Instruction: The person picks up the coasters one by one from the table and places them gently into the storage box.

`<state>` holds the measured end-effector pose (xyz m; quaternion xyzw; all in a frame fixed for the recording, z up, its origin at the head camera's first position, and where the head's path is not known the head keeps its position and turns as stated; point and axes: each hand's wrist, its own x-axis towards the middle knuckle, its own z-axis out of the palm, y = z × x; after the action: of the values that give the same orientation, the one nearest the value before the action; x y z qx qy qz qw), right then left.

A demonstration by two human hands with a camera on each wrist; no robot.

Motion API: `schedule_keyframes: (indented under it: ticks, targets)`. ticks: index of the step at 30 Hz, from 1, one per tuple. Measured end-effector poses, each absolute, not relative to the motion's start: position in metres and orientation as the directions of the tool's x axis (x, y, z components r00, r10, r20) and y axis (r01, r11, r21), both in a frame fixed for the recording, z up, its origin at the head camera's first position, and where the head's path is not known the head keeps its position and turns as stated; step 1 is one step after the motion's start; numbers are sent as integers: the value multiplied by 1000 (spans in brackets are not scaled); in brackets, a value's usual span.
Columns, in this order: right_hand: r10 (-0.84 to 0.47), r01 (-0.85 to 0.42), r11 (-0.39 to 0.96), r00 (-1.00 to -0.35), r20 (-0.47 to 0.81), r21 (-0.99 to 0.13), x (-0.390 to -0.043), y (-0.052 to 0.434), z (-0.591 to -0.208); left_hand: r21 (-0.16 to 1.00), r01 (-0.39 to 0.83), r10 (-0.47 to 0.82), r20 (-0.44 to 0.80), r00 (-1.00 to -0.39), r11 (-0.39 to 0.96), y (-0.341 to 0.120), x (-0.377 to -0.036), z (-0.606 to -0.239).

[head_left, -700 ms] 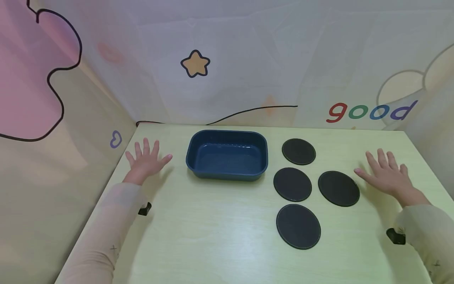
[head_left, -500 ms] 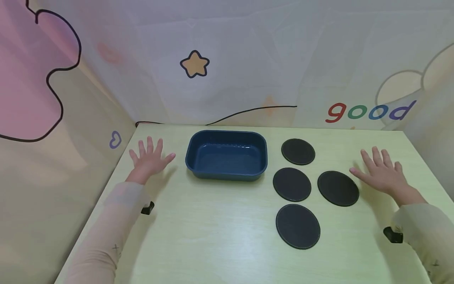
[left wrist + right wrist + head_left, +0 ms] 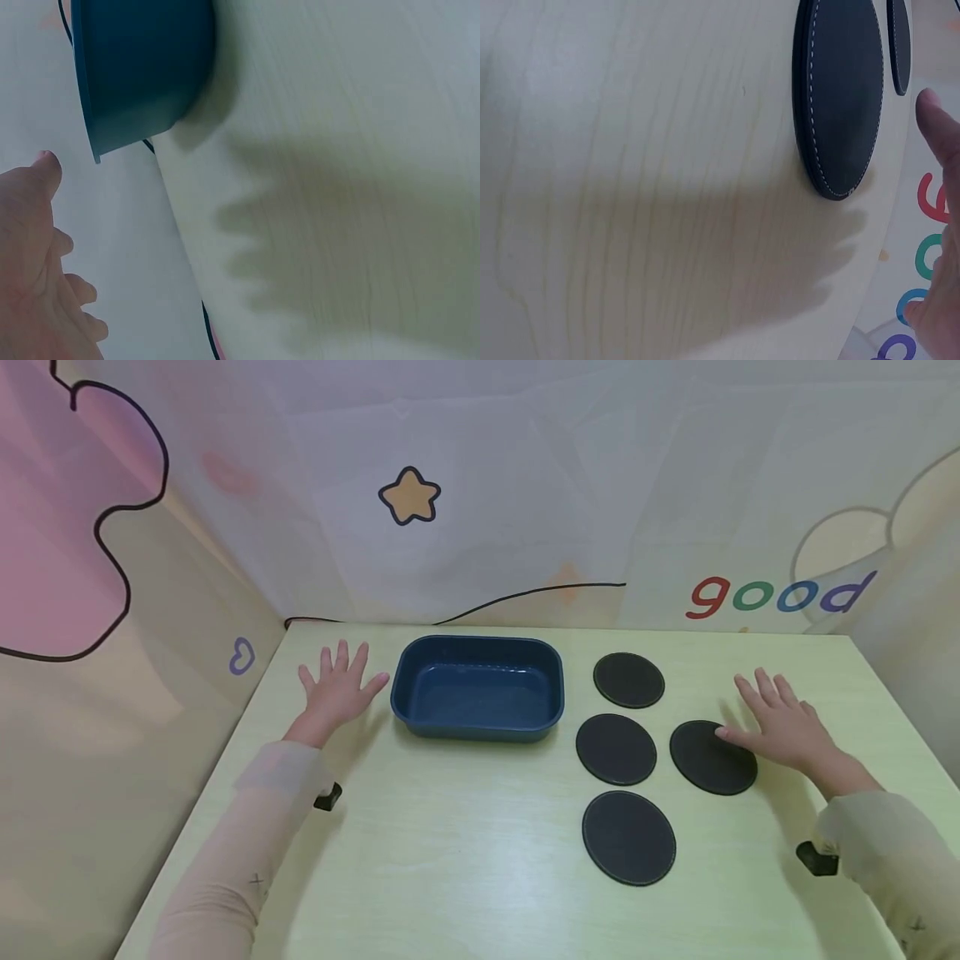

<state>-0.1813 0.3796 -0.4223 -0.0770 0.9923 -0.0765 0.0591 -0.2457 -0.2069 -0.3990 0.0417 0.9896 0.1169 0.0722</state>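
A dark blue rectangular tray (image 3: 477,687) stands empty at the back middle of the pale wooden table (image 3: 465,827). Right of it lie several round black coasters; the rightmost one (image 3: 708,758) is nearest my right hand (image 3: 776,725). That hand hovers flat with fingers spread, its thumb over this coaster's right edge. My left hand (image 3: 339,687) is flat and spread too, its thumb close to the tray's left rim. The left wrist view shows the tray's wall (image 3: 139,71) and the thumb (image 3: 41,169) apart from it. The right wrist view shows the coaster (image 3: 840,97) below the fingers (image 3: 939,127).
Other coasters lie at the back (image 3: 628,680), in the middle (image 3: 616,749) and nearest me (image 3: 628,837). Printed cloth walls (image 3: 480,485) close the table at the back and both sides. A black cable (image 3: 525,593) runs along the back edge.
Both hands have moved inward: the left toward the tray's left rim, the right leftward until its thumb reaches over the rightmost coaster. Tray and coasters have not moved.
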Motion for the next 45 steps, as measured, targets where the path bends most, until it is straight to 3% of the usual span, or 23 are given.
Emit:
schedule_keyframes:
  ticks: [10,19,37,45]
  targets:
    - [-201,-170,958,-972,-121,-231,-181,372,-421,310,170,176,10,-984,935,-194,-250,-401]
    - [-172,-121,948,-973,-152,-296,-186,368,-422,506,209,160,138,-977,837,-186,-257,-405]
    - [-156,43,869,-922,-354,-494,-194,375,-427,790,-24,19,-45,-999,612,-174,-263,-413]
    - [-184,51,819,-920,-347,-571,-198,383,-435,850,-123,9,-149,-989,513,-175,-264,-417]
